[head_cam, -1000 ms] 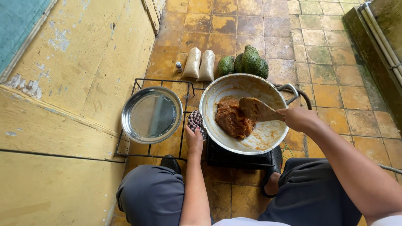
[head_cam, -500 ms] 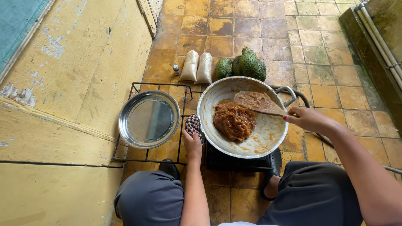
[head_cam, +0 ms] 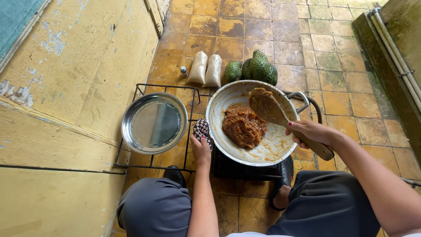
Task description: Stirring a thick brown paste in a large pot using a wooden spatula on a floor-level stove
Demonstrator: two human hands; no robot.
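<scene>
A wooden spatula (head_cam: 280, 117) is gripped by its handle in the right hand (head_cam: 309, 132), its broad blade, coated with paste, raised over the far side of a wide metal pan (head_cam: 219, 127) on a low black stove. A mound of sticky brown paste (head_cam: 244, 126) lies in the pan's middle. The left hand (head_cam: 202, 150) is closed around a checkered cloth (head_cam: 202, 129) pressed to the pan's rim at nine o'clock. The paste looks dense and clinging, the pan probably hot, so the padded rim is the safest hold. An empty steel dish (head_cam: 153, 123) sits further toward nine o'clock; green spiky fruits (head_cam: 256, 69) lie at twelve.
</scene>
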